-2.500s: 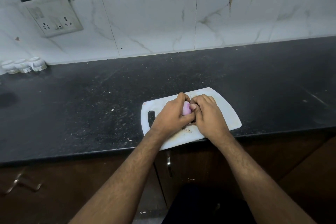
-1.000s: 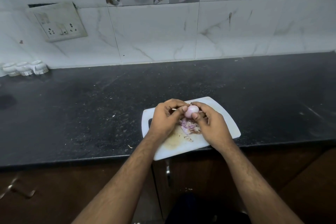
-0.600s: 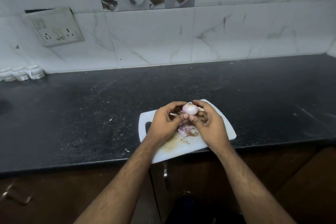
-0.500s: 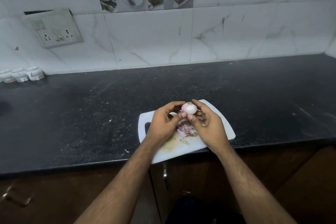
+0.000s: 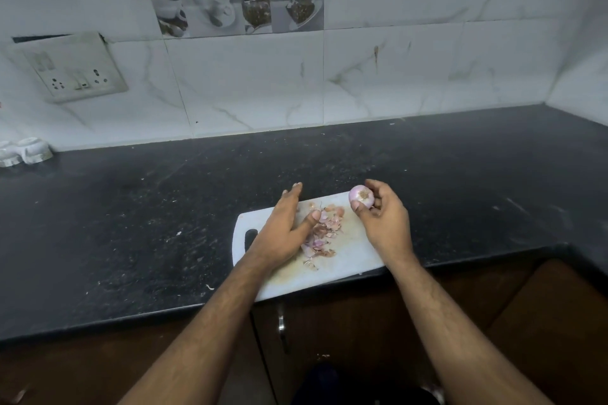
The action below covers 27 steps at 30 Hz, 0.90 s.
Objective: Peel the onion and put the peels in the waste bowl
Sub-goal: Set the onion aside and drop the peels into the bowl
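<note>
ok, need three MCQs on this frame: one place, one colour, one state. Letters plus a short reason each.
1. Where do the peels lie?
A. on the board
B. in a bowl
C. on the floor

2. What colour is the board?
A. green
B. white
C. red

3. What is the right hand doing?
A. lying flat and empty
B. holding a knife
C. holding the onion

Key:
1 A, the peels sit in a heap on the board beside the left hand, and no bowl is in view.
2 B, the board is white against the black counter.
3 C, its fingers close round the onion, lifted off the board.
</note>
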Motion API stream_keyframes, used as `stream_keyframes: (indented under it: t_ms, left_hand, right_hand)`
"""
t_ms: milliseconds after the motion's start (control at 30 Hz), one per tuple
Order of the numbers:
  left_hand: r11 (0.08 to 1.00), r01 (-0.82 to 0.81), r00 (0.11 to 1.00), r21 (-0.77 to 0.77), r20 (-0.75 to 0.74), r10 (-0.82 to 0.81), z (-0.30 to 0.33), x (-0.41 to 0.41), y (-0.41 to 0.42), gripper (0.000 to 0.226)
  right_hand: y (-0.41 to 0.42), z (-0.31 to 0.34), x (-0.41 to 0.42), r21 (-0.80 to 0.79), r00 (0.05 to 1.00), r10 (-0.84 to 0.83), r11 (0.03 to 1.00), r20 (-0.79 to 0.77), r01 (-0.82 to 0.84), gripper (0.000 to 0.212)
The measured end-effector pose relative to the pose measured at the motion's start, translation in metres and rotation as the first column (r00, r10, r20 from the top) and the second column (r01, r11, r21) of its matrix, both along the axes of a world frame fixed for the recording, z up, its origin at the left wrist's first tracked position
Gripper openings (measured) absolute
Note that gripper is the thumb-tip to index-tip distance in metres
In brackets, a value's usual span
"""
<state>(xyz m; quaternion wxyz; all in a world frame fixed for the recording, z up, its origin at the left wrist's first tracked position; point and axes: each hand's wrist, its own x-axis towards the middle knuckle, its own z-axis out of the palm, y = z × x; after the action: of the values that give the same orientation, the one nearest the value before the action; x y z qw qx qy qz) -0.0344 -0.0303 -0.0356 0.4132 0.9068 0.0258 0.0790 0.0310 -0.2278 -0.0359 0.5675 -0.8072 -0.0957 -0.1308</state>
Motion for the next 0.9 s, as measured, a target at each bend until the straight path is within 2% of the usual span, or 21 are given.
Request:
stream_keyframes:
  t_ms: [100,200,267,333,433,533,633,700,800,900]
  left_hand:
    - [0.992,0.040,0.998,0.122,-0.050,-0.034,0.002,0.004,-0.001,0.077]
    - [0.977,0.080,0.995,0.199,-0.076,-0.066,0.001,0.007,-0.002,0.063]
    - [0.986,0.072,0.994,0.149,-0.096,-0.058,-0.001,0.007,0.001,0.063]
    - [0.998,0.062,0.993,0.033,-0.104,-0.058,-0.003,0.005,0.007,0.068]
    - [0.988,0.063,0.994,-0.144,-0.076,-0.075,-0.007,0.003,0.012,0.064]
    - [0.980,0.055,0.998,-0.192,-0.029,-0.062,-0.007,0.004,0.010,0.065]
    - [0.980,0.058,0.998,-0.189,0.028,-0.054,-0.005,0.002,0.009,0.068]
    - [0.979,0.028,0.998,-0.201,0.060,-0.016,-0.005,0.002,0.009,0.067]
    - [0.975,-0.005,0.994,-0.220,0.109,0.030,-0.005,0.001,0.008,0.062]
    - [0.972,-0.029,0.988,-0.234,0.139,0.062,-0.004,0.000,0.007,0.056]
  right_hand:
    - [-0.003,-0.001,0.007,-0.138,0.999,0.017,0.990,-0.030,-0.021,0.052]
    - [0.001,-0.003,0.011,-0.261,0.998,0.036,0.964,-0.047,-0.047,0.053]
    - [0.003,-0.005,0.013,-0.342,0.997,0.070,0.937,-0.027,-0.075,0.051]
    - [0.003,-0.007,0.012,-0.392,0.995,0.095,0.915,-0.010,-0.091,0.052]
    - [0.003,-0.007,0.009,-0.387,0.996,0.084,0.919,0.015,-0.072,0.053]
    - [0.006,-0.005,-0.002,-0.413,0.975,0.131,0.909,0.181,-0.046,0.044]
    - [0.010,-0.009,-0.010,-0.606,0.901,0.282,0.795,0.329,-0.027,0.036]
    - [0.014,-0.009,-0.012,-0.670,0.894,0.336,0.741,0.298,-0.055,0.036]
    - [0.026,-0.004,-0.017,-0.670,0.913,0.368,0.724,0.174,-0.164,0.041]
    - [0.043,0.000,-0.018,-0.682,0.937,0.343,0.703,0.074,-0.203,0.051]
